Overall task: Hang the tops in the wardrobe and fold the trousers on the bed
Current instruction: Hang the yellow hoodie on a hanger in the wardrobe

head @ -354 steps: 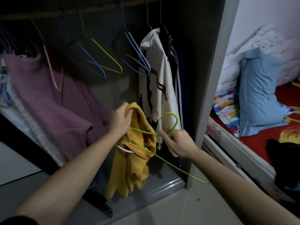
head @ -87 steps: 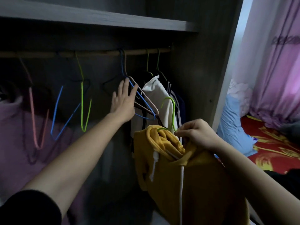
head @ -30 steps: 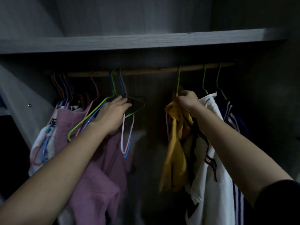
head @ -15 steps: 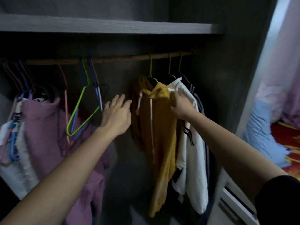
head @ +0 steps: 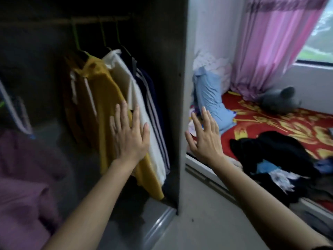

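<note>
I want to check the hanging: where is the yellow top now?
In the head view, the yellow top hangs in the wardrobe, left of centre, left of the white top, behind the left hand.

a bedroom in a home. an open wardrobe (head: 186,105) with a rail (head: 90,20) carries a yellow top (head: 104,98), a white top (head: 124,76) and a dark striped top (head: 149,98) on wire hangers (head: 76,37). just beside it stands a bed (head: 270,123) under a red and yellow sheet, with a blue pillow (head: 210,98), a heap of dark clothes (head: 270,152) and a grey soft toy (head: 279,100) on it. a pink curtain (head: 270,42) hangs by the window (head: 320,33).
</note>
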A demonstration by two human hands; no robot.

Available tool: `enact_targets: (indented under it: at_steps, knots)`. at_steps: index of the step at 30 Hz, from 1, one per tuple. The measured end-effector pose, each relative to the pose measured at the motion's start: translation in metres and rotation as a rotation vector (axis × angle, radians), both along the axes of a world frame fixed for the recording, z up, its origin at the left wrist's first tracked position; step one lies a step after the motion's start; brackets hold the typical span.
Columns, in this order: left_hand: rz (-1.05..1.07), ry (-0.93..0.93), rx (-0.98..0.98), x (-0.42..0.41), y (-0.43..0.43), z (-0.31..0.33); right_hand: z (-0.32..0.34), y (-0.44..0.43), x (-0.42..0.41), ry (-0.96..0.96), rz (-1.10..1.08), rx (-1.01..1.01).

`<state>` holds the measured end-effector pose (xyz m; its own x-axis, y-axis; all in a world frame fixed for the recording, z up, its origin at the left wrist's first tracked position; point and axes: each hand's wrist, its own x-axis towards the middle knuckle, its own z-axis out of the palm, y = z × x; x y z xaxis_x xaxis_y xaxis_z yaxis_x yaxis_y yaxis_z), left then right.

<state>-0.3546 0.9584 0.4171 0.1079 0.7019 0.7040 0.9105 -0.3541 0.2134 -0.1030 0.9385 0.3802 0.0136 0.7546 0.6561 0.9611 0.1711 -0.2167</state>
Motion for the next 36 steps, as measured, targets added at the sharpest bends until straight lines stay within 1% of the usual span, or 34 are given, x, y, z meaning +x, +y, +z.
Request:
enact_targets:
  at_steps: [5,9,14,18,21,23,26,28,32,36]
  knots:
    - [-0.127,0.063,-0.102,0.121,-0.01,-0.026,-0.036,-0.055,0.108,0.035,-0.179,-0.119]
    - [-0.289,0.099,-0.18,0.245,-0.02,-0.039,-0.051,-0.106,0.219,0.034,-0.358,-0.169]
    - [-0.576,0.177,-0.196,0.417,-0.054,-0.06,-0.068,-0.198,0.346,0.062,-0.668,-0.233]
    - [-0.897,0.266,-0.191,0.538,-0.115,-0.076,-0.085,-0.298,0.398,0.164,-0.963,-0.233]
    - [-1.135,0.319,-0.162,0.606,-0.179,-0.085,-0.097,-0.383,0.406,0.252,-1.196,-0.193]
    - [-1.288,0.34,-0.17,0.633,-0.227,-0.091,-0.103,-0.439,0.395,0.321,-1.374,-0.181]
    - [-1.499,0.37,-0.197,0.648,-0.291,-0.1,-0.109,-0.505,0.357,0.395,-1.618,-0.206]
    - [-1.614,0.376,-0.214,0.643,-0.319,-0.107,-0.111,-0.532,0.328,0.412,-1.75,-0.236]
    - [-1.762,0.395,-0.239,0.621,-0.333,-0.119,-0.106,-0.538,0.28,0.393,-1.924,-0.279]
    - [-1.791,0.407,-0.25,0.605,-0.292,-0.132,-0.109,-0.495,0.257,0.377,-1.94,-0.284]
